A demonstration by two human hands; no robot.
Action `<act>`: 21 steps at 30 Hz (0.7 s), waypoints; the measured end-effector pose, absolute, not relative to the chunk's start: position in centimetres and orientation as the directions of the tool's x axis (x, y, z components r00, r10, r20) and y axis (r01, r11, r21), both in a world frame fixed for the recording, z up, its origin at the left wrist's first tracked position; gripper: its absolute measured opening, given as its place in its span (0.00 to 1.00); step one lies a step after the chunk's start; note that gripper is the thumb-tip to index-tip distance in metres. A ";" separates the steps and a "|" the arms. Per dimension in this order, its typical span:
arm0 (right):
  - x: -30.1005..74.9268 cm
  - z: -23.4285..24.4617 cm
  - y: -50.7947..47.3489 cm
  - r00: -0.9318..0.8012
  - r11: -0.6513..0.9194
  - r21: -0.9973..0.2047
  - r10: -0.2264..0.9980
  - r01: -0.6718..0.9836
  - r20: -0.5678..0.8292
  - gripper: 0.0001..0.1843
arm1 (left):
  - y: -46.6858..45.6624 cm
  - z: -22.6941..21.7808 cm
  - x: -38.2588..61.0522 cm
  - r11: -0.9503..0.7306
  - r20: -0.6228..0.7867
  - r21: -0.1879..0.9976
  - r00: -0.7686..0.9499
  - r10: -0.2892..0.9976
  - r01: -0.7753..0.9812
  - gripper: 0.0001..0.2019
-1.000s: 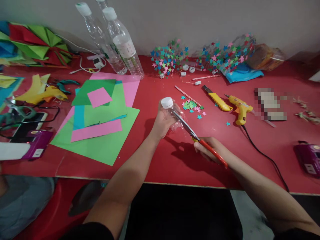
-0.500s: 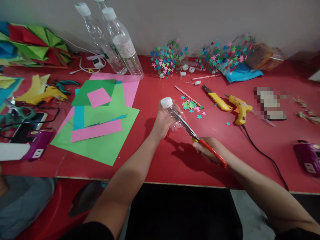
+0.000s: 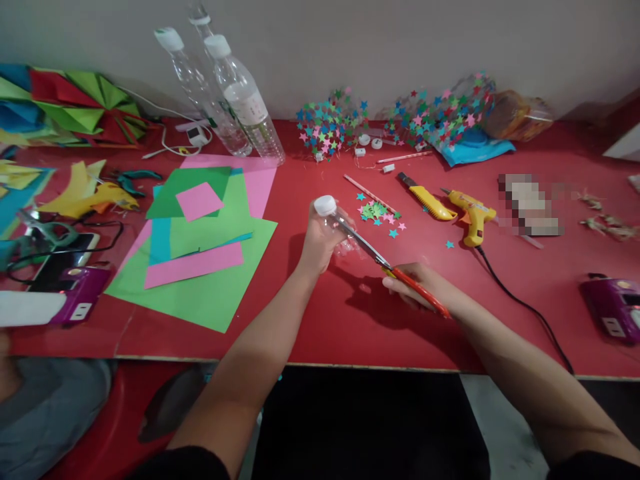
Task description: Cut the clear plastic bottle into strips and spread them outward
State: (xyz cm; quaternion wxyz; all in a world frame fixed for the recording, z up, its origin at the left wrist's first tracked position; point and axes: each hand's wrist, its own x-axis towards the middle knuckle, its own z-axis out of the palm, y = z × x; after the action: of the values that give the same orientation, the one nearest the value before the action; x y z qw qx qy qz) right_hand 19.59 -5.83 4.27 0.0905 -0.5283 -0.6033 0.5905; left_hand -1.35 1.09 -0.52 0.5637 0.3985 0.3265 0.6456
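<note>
My left hand (image 3: 320, 239) is closed around the cut-off top of a clear plastic bottle (image 3: 326, 206), its white cap pointing up and away from me. In my right hand (image 3: 419, 285) are scissors (image 3: 383, 260) with red-orange handles. Their blades reach left to the clear plastic just beside the cap, the blades nearly together. Whether they are biting into the plastic I cannot tell. Both hands are held above the red table (image 3: 360, 333). Part of the bottle piece is hidden behind my left fingers and the blades.
Left are paper sheets (image 3: 210, 293) and tall bottles (image 3: 250, 107). Beyond my hands lie paper stars (image 3: 375, 211), a yellow cutter (image 3: 427, 197), a corded glue gun (image 3: 470, 217) and star-covered clear pieces (image 3: 325, 127). A purple power strip (image 3: 613, 307) is at right.
The view has shifted slightly. The scissor blades look more closed against the bottle piece, and my right hand's grip has drawn in a little. Both hands keep their hold.
</note>
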 end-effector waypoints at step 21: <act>18.7 3.5 -6.9 -0.121 0.018 -0.959 0.993 0.284 -0.017 0.12 | -3.0 1.2 1.4 -0.210 0.308 0.909 0.243 0.920 -0.359 0.28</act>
State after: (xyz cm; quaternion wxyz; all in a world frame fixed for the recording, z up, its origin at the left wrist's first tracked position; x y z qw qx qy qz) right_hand 18.66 -6.92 3.45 0.3916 -0.5351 -0.5964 0.4523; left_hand 1.41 -2.98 1.21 0.5729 0.5417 0.2587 0.5581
